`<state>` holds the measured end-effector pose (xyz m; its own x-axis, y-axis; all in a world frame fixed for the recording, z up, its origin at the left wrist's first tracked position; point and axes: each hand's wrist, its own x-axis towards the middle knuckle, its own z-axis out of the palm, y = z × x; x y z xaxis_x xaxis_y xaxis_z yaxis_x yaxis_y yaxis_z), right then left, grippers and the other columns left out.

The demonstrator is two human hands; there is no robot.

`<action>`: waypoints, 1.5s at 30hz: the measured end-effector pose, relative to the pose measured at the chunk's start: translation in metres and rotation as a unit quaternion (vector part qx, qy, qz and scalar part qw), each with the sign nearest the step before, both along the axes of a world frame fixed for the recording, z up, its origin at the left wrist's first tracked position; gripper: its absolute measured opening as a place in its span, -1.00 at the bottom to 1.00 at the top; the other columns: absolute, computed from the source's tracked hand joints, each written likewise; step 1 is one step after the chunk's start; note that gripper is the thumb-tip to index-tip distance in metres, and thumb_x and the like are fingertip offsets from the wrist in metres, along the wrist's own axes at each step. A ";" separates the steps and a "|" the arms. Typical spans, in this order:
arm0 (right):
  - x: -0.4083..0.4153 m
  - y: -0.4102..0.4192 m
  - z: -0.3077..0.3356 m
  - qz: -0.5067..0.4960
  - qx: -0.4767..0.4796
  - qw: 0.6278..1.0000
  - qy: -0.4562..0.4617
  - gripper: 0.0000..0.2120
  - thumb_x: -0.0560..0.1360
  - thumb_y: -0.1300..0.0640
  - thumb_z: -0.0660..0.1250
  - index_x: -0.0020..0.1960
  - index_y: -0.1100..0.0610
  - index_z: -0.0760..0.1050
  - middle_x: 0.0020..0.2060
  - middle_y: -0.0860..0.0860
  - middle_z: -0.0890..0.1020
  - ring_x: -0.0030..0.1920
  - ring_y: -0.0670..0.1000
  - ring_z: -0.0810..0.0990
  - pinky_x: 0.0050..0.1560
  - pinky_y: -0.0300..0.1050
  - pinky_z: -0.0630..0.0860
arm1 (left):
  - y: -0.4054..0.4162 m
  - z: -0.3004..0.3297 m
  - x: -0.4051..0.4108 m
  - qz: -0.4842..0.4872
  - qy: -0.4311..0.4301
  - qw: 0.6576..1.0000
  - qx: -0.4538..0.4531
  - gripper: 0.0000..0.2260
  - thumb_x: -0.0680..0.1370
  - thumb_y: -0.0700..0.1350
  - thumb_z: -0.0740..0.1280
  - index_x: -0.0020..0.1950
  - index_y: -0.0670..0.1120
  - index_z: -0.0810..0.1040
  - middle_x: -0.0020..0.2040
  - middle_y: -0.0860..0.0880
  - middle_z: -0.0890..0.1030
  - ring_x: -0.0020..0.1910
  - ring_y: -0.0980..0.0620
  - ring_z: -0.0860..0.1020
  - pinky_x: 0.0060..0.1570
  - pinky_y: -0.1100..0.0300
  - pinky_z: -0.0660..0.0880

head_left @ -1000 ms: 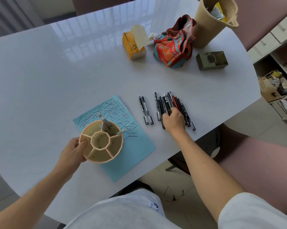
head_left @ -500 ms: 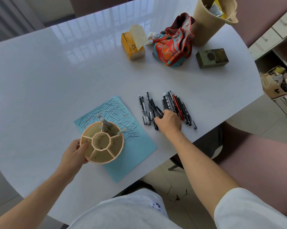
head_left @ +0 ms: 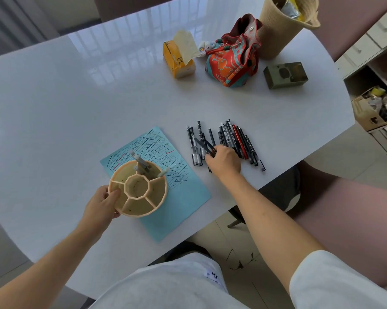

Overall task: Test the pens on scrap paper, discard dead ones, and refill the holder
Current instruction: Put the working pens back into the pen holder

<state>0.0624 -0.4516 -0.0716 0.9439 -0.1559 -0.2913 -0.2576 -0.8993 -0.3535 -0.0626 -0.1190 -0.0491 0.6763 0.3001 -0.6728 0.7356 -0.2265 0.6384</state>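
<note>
The right hand pinches a few black pens at frame centre, while the left hand grips the beige divided holder on the scribbled blue paper. Best lift them tips together toward an empty compartment; the right fingertips are hidden, so the count is unclear

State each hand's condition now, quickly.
Left hand: grips the pen holder rim.
Right hand: pinches black pens.
</note>
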 end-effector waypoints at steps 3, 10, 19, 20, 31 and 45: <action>0.004 0.004 0.000 -0.005 -0.033 0.998 0.044 -0.70 0.51 -0.06 0.39 0.02 0.19 0.56 -0.11 0.09 0.63 -0.09 0.15 0.61 -0.27 -0.10 0.52 | 0.000 0.001 -0.001 -0.004 0.000 1.000 0.004 -0.81 0.66 0.04 0.20 0.15 -0.03 0.51 0.03 -0.11 0.65 -0.03 -0.16 0.65 0.00 -0.14 0.63; -0.005 -0.002 0.018 -0.165 0.312 0.934 0.065 -0.83 0.40 0.05 0.23 -0.33 0.08 0.35 -0.42 -0.01 0.45 -0.39 0.03 0.38 -0.38 -0.15 0.30 | 0.002 0.001 -0.006 -0.021 0.004 1.000 0.019 -0.81 0.65 0.09 0.21 0.13 0.02 0.51 -0.01 -0.07 0.67 -0.09 -0.09 0.67 -0.14 0.02 0.61; -0.053 0.040 0.035 -0.253 0.688 0.673 0.098 -0.84 0.62 0.37 0.16 0.06 0.21 0.49 -0.30 0.11 0.56 -0.25 0.08 0.59 -0.06 0.06 0.60 | 0.001 0.015 -0.012 -0.061 0.007 0.995 0.080 -0.78 0.60 0.12 0.26 0.09 0.00 0.50 -0.05 -0.02 0.65 -0.17 -0.04 0.66 -0.15 -0.02 0.62; -0.057 0.050 0.038 -0.247 0.710 0.652 0.097 -0.84 0.64 0.37 0.15 0.10 0.21 0.47 -0.27 0.11 0.59 -0.21 0.11 0.61 -0.03 0.05 0.59 | 0.000 0.017 -0.012 -0.056 0.001 0.996 0.074 -0.78 0.60 0.10 0.26 0.14 0.00 0.49 -0.01 -0.01 0.63 -0.17 -0.04 0.66 -0.17 0.02 0.61; -0.071 0.139 0.048 -0.134 0.635 0.761 -0.012 -0.87 0.55 0.23 0.31 0.01 0.04 0.58 -0.07 0.07 0.73 0.01 -0.01 0.70 0.08 -0.14 0.58 | -0.007 0.014 -0.014 -0.053 -0.004 0.997 0.061 -0.82 0.60 -0.07 0.26 0.20 0.00 0.44 -0.01 -0.04 0.61 -0.16 -0.04 0.67 -0.18 0.06 0.64; -0.055 0.106 0.040 -0.084 0.547 0.830 -0.067 -0.79 0.53 -0.10 0.34 0.08 -0.04 0.64 0.02 -0.06 0.72 0.13 -0.03 0.67 0.22 -0.11 0.56 | -0.002 0.003 -0.022 -0.035 -0.031 0.998 0.032 -0.80 0.59 0.04 0.30 0.20 0.09 0.44 0.04 0.03 0.60 -0.18 0.00 0.68 -0.24 0.12 0.59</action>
